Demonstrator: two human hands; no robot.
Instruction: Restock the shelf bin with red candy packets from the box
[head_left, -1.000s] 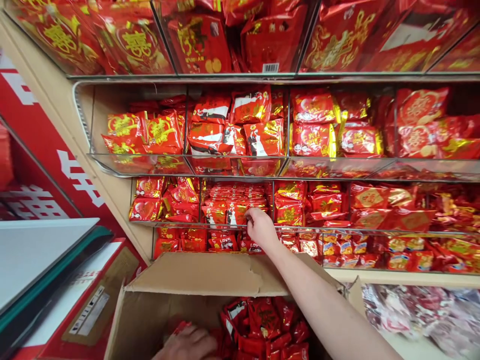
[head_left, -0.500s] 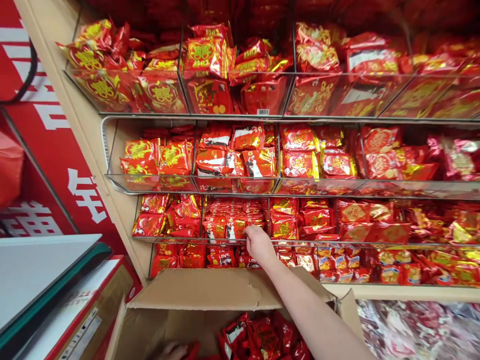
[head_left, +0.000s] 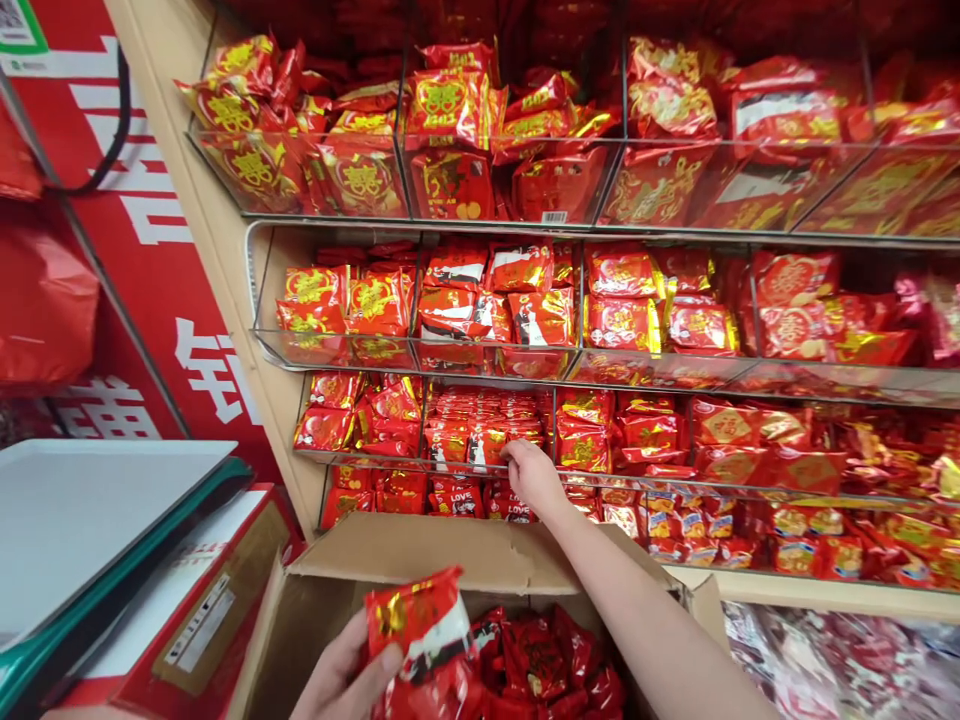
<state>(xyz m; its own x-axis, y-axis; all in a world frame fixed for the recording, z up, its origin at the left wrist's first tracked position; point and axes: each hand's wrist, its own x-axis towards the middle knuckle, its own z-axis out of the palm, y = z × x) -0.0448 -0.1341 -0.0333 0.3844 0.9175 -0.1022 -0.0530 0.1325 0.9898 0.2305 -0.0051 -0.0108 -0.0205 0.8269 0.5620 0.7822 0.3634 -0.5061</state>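
My left hand (head_left: 346,668) is closed on red foil packets (head_left: 424,640), thumb on their face, above an open cardboard box (head_left: 420,550). More red packets (head_left: 536,660) lie in the box beneath. Reaching over the box, my right hand (head_left: 532,478) is at the third shelf row, fingers curled at the front of a stack of red packets (head_left: 487,415) printed with a black and white picture. Whether its fingertips grip one of these packets is too small to tell.
Shelves with clear fronts (head_left: 480,362) hold rows of red and gold packets. At the left stand a grey-white tray (head_left: 105,520) and a red box (head_left: 217,620) beside a red banner (head_left: 157,270). Pink and white packages (head_left: 832,660) lie lower right.
My left hand has risen out of the box with red packets in it. My right hand remains at the same stack. The whole view has shifted, with the shelves now further right.
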